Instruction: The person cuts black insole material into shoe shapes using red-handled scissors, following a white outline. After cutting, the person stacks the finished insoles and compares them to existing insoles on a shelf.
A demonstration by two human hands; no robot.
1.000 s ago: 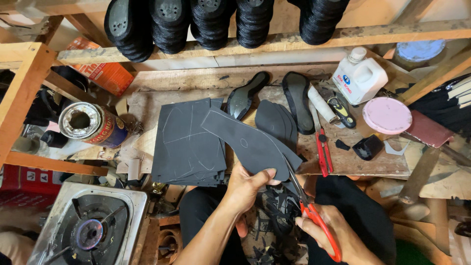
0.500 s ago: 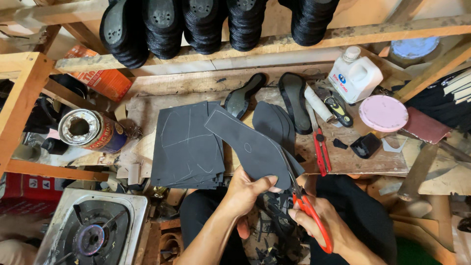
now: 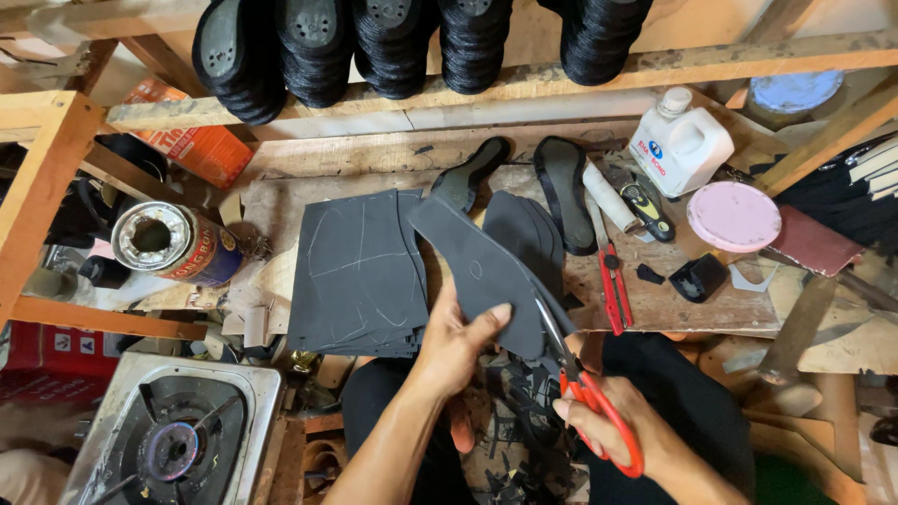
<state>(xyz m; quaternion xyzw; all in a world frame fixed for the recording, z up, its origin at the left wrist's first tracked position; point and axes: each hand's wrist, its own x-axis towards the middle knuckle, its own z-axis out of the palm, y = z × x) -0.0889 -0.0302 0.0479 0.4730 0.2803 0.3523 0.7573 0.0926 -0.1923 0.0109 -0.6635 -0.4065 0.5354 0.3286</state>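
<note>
Your left hand (image 3: 456, 344) pinches the near end of a dark grey sole-shaped rubber piece (image 3: 477, 271), thumb on top, holding it tilted up over the near edge of the wooden workbench (image 3: 655, 304). Your right hand (image 3: 613, 425) is clenched through the handles of the orange-handled scissors (image 3: 578, 379), whose blades bite into the piece's right edge. Black offcuts (image 3: 510, 430) lie on your lap below both hands.

Just left of the piece, a stack of grey rubber sheets (image 3: 355, 271) with scratched outlines rests at the bench's near edge. Behind it, cut grey soles (image 3: 528, 229) lie in a pile, and two black insoles (image 3: 566, 187) lie toward the back edge. Red pliers (image 3: 613, 285) lie right of the soles. A white glue jug (image 3: 681, 145) stands near the back right corner, a pink lid (image 3: 734, 215) beside it. A tin can (image 3: 173, 243) lies on its side off the left edge, with a gas stove (image 3: 173, 435) below.
</note>
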